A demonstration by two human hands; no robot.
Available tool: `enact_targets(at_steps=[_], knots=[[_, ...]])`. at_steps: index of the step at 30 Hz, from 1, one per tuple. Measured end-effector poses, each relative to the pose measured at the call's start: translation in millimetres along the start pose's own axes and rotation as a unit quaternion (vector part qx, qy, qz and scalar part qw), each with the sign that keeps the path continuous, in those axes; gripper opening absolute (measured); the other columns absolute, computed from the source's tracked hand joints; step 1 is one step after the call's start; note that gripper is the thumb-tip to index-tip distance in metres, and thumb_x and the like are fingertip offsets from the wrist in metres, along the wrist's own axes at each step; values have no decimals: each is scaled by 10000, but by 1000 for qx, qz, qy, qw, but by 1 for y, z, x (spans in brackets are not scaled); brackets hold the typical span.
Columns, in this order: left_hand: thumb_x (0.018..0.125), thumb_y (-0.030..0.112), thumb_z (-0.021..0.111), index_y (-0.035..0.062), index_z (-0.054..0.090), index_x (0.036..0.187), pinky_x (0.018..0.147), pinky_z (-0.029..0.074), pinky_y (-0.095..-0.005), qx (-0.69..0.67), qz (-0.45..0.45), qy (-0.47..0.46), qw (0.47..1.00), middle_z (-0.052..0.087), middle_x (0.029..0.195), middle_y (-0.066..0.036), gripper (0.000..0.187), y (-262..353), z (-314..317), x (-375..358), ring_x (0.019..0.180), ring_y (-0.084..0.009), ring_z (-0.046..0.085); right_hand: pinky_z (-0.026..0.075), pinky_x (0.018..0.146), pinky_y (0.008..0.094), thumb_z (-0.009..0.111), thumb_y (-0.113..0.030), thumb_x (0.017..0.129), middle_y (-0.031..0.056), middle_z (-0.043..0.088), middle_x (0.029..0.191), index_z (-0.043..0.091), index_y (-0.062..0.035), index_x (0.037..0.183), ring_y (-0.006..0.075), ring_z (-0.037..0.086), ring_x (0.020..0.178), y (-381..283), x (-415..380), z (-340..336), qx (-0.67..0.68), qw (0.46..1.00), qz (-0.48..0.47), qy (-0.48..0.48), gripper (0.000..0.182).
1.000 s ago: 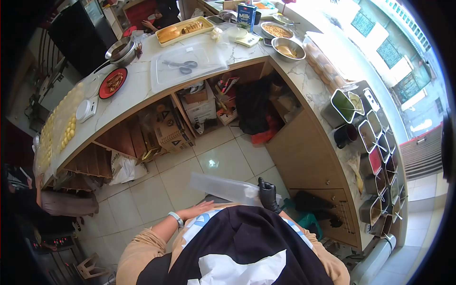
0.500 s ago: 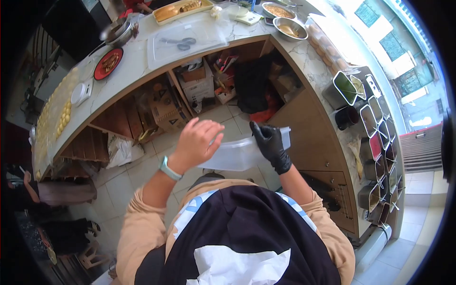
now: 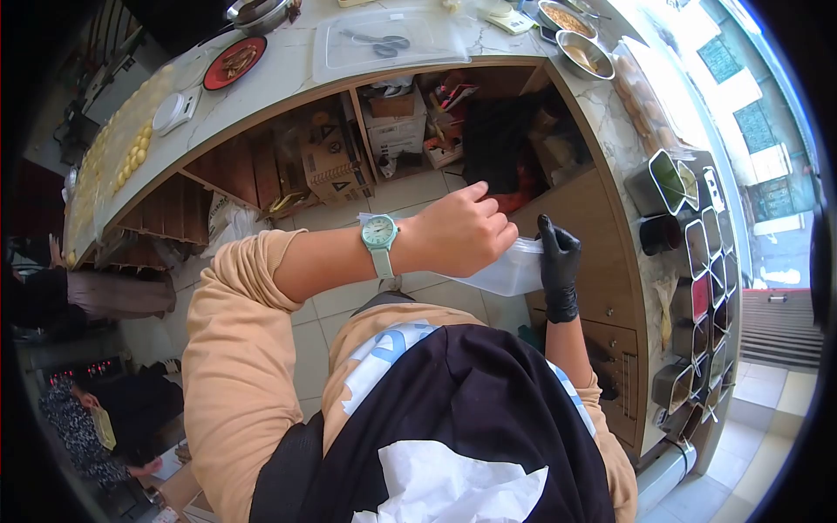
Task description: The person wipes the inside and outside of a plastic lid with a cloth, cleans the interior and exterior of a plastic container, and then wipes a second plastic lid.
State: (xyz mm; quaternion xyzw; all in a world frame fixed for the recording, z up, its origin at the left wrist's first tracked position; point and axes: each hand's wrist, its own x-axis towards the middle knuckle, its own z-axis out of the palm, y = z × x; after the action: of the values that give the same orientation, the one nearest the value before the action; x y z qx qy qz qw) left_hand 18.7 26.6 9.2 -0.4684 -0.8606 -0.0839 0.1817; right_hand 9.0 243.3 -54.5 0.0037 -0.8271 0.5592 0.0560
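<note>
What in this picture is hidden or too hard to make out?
- Head view: most of the clear plastic bag sits behind the left hand, so anything inside it is hidden.
- The right hand wears a black glove; its fingertips on the bag blur together.
- The pan on the counter is cut off by the top edge.
- The watch face is too small to read.

We note a curved marble worktop (image 3: pixel 288 74). On it lie a clear tray (image 3: pixel 392 54) holding scissors (image 3: pixel 377 41), a red plate (image 3: pixel 235 62) near the far edge, a white scale (image 3: pixel 176 110), and two steel bowls (image 3: pixel 582 54) toward the right corner.
</note>
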Motion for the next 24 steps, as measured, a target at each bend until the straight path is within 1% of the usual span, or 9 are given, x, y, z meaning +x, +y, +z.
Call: enact_targets(at_steps=[2, 5, 8, 10, 12, 15, 16, 19, 24], knots=[[862, 256, 538, 16, 595, 806, 632, 485, -347, -193, -112, -5, 975, 600, 712, -97, 253, 11, -3, 3, 629, -212, 596, 314, 476, 261, 601, -211, 876, -40, 437, 530, 569, 14, 650, 42, 369, 530, -5, -1, -1, 31, 999, 2, 16, 321], [868, 297, 584, 31, 594, 771, 473, 406, -316, -353, -217, 115, 903, 561, 620, -93, 284, 23, 7, 8, 495, -200, 522, 344, 502, 259, 589, -211, 886, -31, 472, 566, 582, 15, 690, 44, 387, 559, -14, -1, 6, 75, 995, -7, 68, 299], [831, 200, 657, 45, 591, 730, 440, 303, -213, -364, -283, 203, 864, 467, 545, 9, 196, 28, 20, 8, 475, -55, 390, 401, 612, 255, 543, -170, 913, 3, 548, 739, 611, 1, 823, 53, 446, 678, -13, 10, 7, 191, 969, -26, 155, 205], [811, 279, 680, 49, 579, 714, 420, 296, -240, -398, -377, 239, 802, 438, 512, -5, 269, 19, 34, 0, 456, -67, 383, 415, 682, 259, 523, -144, 918, 30, 576, 822, 615, -2, 899, 78, 486, 742, -5, 12, -1, 229, 952, -51, 198, 170], [877, 201, 615, 80, 536, 678, 431, 205, -195, -479, -401, 334, 706, 392, 545, 82, 246, 10, 41, -7, 490, -7, 282, 428, 753, 271, 513, -126, 915, 62, 605, 887, 610, 1, 965, 123, 539, 802, -3, 16, -9, 188, 962, -60, 188, 167], [894, 181, 591, 87, 511, 665, 439, 198, -185, -535, -431, 416, 596, 385, 561, 97, 260, 11, 44, -11, 496, 7, 275, 398, 935, 378, 511, -68, 867, 193, 601, 1068, 586, 8, 1074, 332, 544, 1067, -3, 2, 9, -95, 971, -202, 88, 233], [893, 176, 591, 85, 499, 646, 438, 205, -180, -516, -445, 426, 595, 396, 566, 99, 279, 15, 49, -8, 491, 11, 290, 388, 959, 401, 521, -43, 843, 207, 578, 1115, 585, 7, 1087, 342, 527, 1094, -9, -4, 16, -94, 975, -191, 56, 257], [905, 175, 568, 88, 504, 616, 426, 187, -181, -530, -450, 484, 531, 405, 535, 85, 308, 21, 53, 4, 464, 1, 283, 389, 969, 418, 542, -63, 821, 189, 574, 1122, 581, -2, 1114, 330, 542, 1067, -57, -29, 34, -97, 921, -364, -103, 302], [907, 166, 543, 104, 475, 525, 384, 158, -206, -541, -460, 480, 515, 357, 466, 79, 394, 26, 42, -20, 405, -4, 258, 398, 940, 355, 478, -77, 879, 182, 563, 1122, 600, -8, 1083, 320, 523, 1074, 9, 34, -2, -43, 966, -246, -69, 248]])
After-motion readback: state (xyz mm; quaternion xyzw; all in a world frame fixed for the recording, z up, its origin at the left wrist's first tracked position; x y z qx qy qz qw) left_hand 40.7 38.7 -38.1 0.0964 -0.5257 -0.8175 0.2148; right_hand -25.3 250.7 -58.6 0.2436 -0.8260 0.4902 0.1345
